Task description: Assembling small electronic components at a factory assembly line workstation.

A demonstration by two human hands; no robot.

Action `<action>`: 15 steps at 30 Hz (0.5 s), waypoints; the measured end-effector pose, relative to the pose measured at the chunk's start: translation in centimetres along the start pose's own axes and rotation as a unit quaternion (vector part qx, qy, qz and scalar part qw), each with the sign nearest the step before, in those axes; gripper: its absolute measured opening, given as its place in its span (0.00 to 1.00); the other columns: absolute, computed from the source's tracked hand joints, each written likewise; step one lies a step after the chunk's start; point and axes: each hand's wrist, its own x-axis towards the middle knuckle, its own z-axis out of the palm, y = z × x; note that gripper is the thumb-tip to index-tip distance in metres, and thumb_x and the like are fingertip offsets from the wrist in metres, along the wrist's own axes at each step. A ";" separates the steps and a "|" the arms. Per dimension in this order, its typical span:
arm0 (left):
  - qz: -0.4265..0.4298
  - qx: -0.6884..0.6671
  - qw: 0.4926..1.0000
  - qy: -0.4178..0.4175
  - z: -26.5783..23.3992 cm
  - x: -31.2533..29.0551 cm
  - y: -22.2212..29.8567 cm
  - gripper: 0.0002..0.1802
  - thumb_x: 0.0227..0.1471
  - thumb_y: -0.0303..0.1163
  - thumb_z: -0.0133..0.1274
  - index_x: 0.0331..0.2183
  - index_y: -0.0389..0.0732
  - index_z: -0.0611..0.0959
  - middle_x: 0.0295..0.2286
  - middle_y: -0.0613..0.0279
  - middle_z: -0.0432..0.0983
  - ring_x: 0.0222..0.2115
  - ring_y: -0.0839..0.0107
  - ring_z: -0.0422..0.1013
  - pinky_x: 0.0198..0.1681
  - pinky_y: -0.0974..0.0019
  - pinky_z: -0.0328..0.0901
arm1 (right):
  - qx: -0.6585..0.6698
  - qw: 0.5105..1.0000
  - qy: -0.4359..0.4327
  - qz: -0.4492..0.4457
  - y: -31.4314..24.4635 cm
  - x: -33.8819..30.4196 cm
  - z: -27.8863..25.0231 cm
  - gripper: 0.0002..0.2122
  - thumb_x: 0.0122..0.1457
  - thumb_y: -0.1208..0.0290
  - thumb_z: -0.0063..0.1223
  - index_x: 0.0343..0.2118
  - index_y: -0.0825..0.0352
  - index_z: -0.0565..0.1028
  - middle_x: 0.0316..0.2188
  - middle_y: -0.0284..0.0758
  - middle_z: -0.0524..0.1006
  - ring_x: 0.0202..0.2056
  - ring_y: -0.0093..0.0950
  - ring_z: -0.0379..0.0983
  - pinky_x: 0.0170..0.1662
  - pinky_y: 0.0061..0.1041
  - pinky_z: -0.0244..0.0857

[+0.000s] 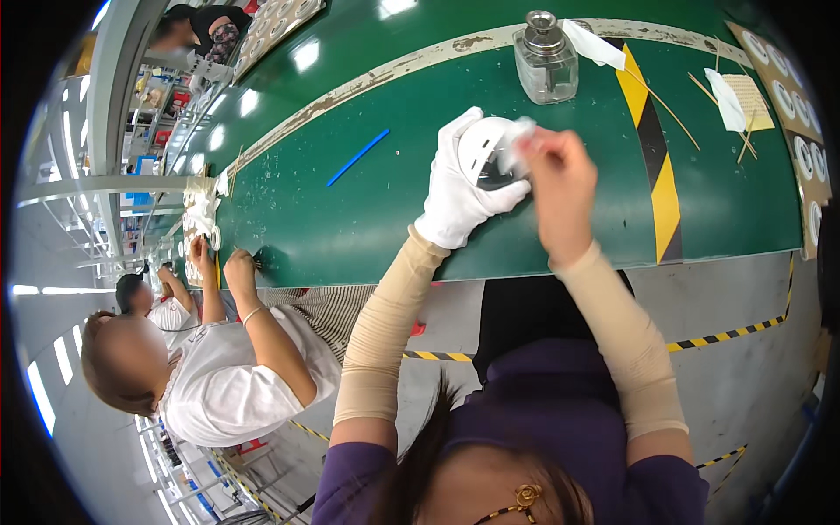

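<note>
My left hand [462, 188], in a white glove, grips a round white housing [479, 149] with dark slots and a dark, glossy lower part. Bare and pinched closed, my right hand [564, 175] holds a crumpled white wipe [518, 144] against the housing's right side. The wipe and those fingertips are slightly blurred. Beyond both hands stands a clear glass bottle [547, 70] with a metal top, some liquid in it.
A blue stick [358, 157] lies to the left on the green table [350, 210]. Yellow-black tape [652, 149], white wipes [724, 101], thin wooden sticks [669, 118] and a tray of round white parts [792, 105] are at right. A co-worker [236, 376] sits at left.
</note>
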 end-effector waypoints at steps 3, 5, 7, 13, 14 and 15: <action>0.048 0.069 0.996 -0.006 -0.4 0.0 -0.4 0.54 0.30 0.34 0.73 0.54 0.35 0.56 0.47 0.57 0.69 0.48 0.70 0.67 0.55 0.65 0.59 | 0.107 0.989 0.036 0.097 0.6 0.2 0.2 0.04 0.59 0.78 0.52 0.30 0.70 0.70 0.28 0.30 0.74 0.28 0.13 0.67 0.31 0.13 0.61; 0.045 0.045 0.998 -0.020 -0.7 0.5 -0.3 0.54 0.30 0.34 0.73 0.54 0.35 0.57 0.47 0.58 0.69 0.48 0.70 0.66 0.56 0.65 0.59 | 0.130 0.987 0.027 0.093 -0.4 0.1 0.0 0.04 0.59 0.77 0.52 0.30 0.70 0.71 0.26 0.28 0.73 0.27 0.13 0.66 0.31 0.13 0.61; 0.053 0.046 0.997 -0.016 -0.7 0.4 -0.6 0.55 0.28 0.34 0.73 0.54 0.34 0.58 0.44 0.57 0.70 0.47 0.69 0.67 0.54 0.65 0.61 | 0.143 0.987 0.010 0.072 -1.0 -1.0 0.2 0.04 0.59 0.77 0.52 0.31 0.70 0.71 0.26 0.28 0.73 0.27 0.13 0.66 0.31 0.14 0.61; 0.030 0.043 0.999 -0.008 -0.2 0.1 -0.1 0.55 0.31 0.33 0.72 0.55 0.37 0.56 0.48 0.57 0.69 0.49 0.68 0.66 0.54 0.64 0.61 | 0.155 0.976 -0.008 0.149 0.1 0.5 -0.8 0.04 0.59 0.76 0.53 0.32 0.71 0.71 0.31 0.29 0.74 0.33 0.14 0.66 0.37 0.15 0.62; 0.031 0.045 0.998 -0.008 -0.4 0.2 -0.4 0.55 0.31 0.33 0.72 0.55 0.37 0.56 0.48 0.57 0.69 0.49 0.68 0.66 0.54 0.64 0.61 | 0.157 0.976 -0.009 0.148 0.0 0.2 -0.6 0.04 0.59 0.76 0.53 0.32 0.71 0.71 0.31 0.29 0.74 0.33 0.14 0.66 0.37 0.15 0.62; 0.059 0.091 0.994 -0.018 -0.7 0.2 -0.8 0.55 0.31 0.32 0.72 0.56 0.37 0.55 0.48 0.56 0.68 0.49 0.68 0.66 0.54 0.64 0.61 | 0.162 0.980 -0.017 0.115 -0.2 -0.4 -0.5 0.05 0.59 0.76 0.54 0.32 0.71 0.71 0.31 0.29 0.74 0.32 0.14 0.66 0.36 0.15 0.62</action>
